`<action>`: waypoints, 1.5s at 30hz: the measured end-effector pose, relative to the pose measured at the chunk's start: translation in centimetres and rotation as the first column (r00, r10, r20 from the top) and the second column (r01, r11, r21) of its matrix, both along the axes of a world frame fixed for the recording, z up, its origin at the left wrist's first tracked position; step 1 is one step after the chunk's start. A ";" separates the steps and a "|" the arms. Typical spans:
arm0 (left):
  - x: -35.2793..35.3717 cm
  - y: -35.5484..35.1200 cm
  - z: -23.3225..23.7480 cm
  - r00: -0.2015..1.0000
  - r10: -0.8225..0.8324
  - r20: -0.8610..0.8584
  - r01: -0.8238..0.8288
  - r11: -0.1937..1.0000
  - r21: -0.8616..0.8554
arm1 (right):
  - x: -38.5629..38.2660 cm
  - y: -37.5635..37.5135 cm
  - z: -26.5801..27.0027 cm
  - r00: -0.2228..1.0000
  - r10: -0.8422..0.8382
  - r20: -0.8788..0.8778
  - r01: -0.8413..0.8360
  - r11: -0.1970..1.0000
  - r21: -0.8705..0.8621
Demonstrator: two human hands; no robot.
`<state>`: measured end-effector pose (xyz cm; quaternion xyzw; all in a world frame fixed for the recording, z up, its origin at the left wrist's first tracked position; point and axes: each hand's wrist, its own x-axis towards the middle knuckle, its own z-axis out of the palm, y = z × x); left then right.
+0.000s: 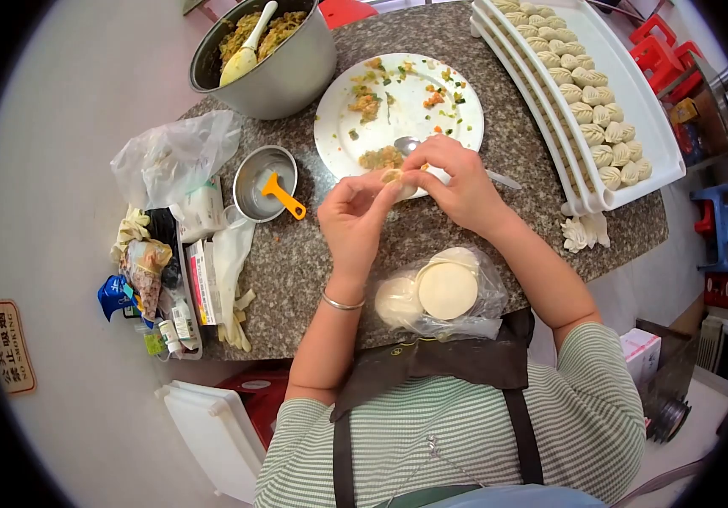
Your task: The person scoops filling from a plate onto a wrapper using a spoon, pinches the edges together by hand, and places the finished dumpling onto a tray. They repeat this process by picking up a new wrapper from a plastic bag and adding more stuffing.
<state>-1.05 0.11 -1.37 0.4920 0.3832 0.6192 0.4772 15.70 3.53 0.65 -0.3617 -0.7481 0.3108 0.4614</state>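
Between the fingertips of both hands is a small dumpling (392,176), mostly covered by the fingers. My left hand (355,212) supports it from the left, thumb and fingers closed round it. From the right, my right hand (457,179) pinches its edge. Just beyond them lies a white plate (343,140) with bits of filling (366,105), and a metal spoon (406,145) rests on it, its handle partly behind my right hand. Nearer my body, round dumpling wrappers (449,289) sit in a clear plastic bag (493,292).
A large pot (292,80) of filling with a white ladle (250,46) stands at the back left. Beside it are a metal bowl (250,188) and an orange-handled tool (284,196). Stacked trays (648,127) carry rows of pleated dumplings (594,114). Bags and boxes crowd the left edge.
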 end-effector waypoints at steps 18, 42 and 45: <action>-0.2 0.1 -0.4 0.997 -0.005 -0.078 0.004 1.000 -0.003 | 0.1 0.0 0.0 1.000 0.020 -0.018 -0.021 0.999 -0.049; -0.2 0.2 -0.4 0.998 -0.065 -0.009 0.064 0.996 -0.063 | 1.0 0.3 0.1 0.999 0.018 -0.049 -0.032 0.953 -0.303; -0.1 0.1 -0.2 0.998 -0.054 -0.010 0.054 0.998 -0.035 | 0.8 0.3 0.1 0.998 0.044 -0.054 -0.054 0.976 -0.209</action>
